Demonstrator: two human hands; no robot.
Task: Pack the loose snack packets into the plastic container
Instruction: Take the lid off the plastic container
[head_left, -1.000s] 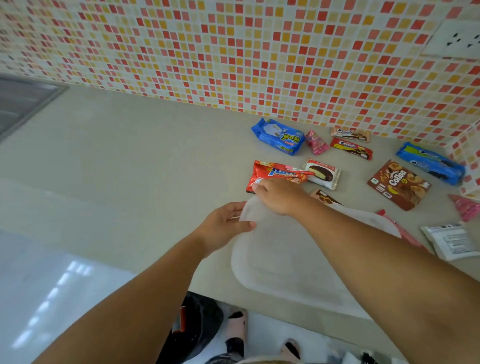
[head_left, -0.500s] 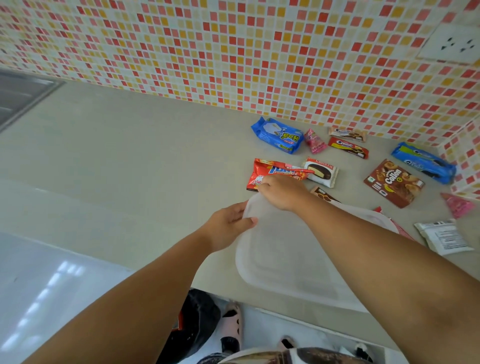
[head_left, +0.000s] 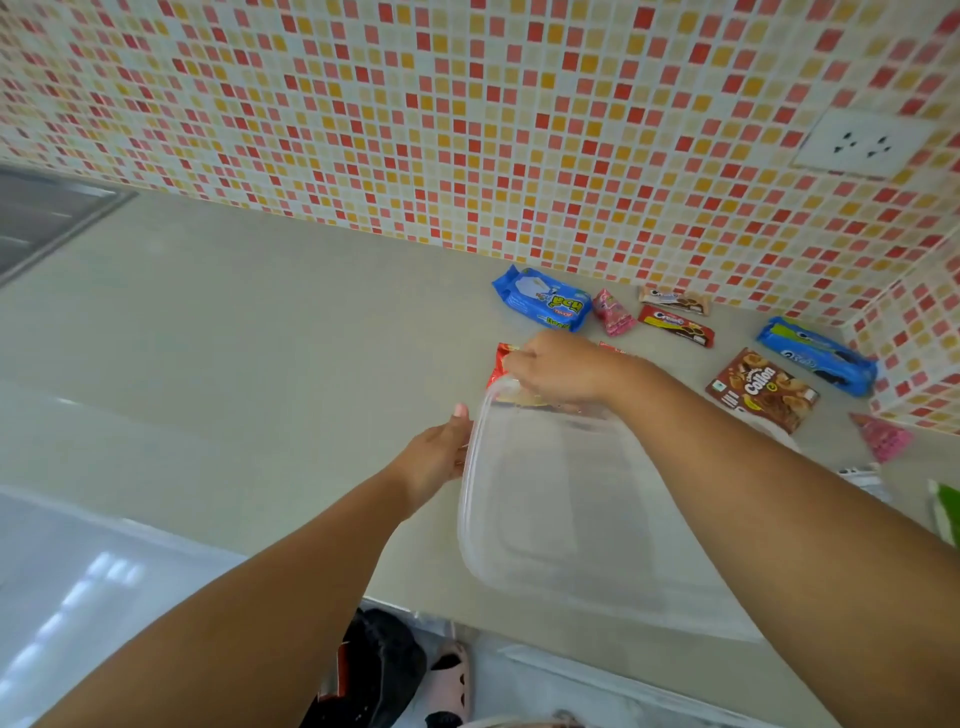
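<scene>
A translucent plastic container (head_left: 561, 519) with its lid on stands at the counter's front edge. My right hand (head_left: 561, 369) grips the lid's far left corner, which is raised a little. My left hand (head_left: 431, 462) holds the container's left side, thumb up by the rim. A red packet (head_left: 497, 364) lies just beyond, mostly hidden by my right hand. Loose packets lie farther back: a blue one (head_left: 543, 299), a small pink one (head_left: 613, 312), a red bar (head_left: 675, 325), a brown Collon box (head_left: 761, 389) and a long blue packet (head_left: 815, 356).
The mosaic-tiled wall with a socket (head_left: 865, 143) bounds the counter at the back and right. Another pink packet (head_left: 883, 436) and a white packet (head_left: 862, 478) lie at far right. A dark sunken panel (head_left: 47, 218) is at far left. Feet in slippers (head_left: 447, 675) show below the counter edge.
My right hand has moved to the lid's far left corner and pulled it upward. My left hand has slid from the lid's edge to the container's side.
</scene>
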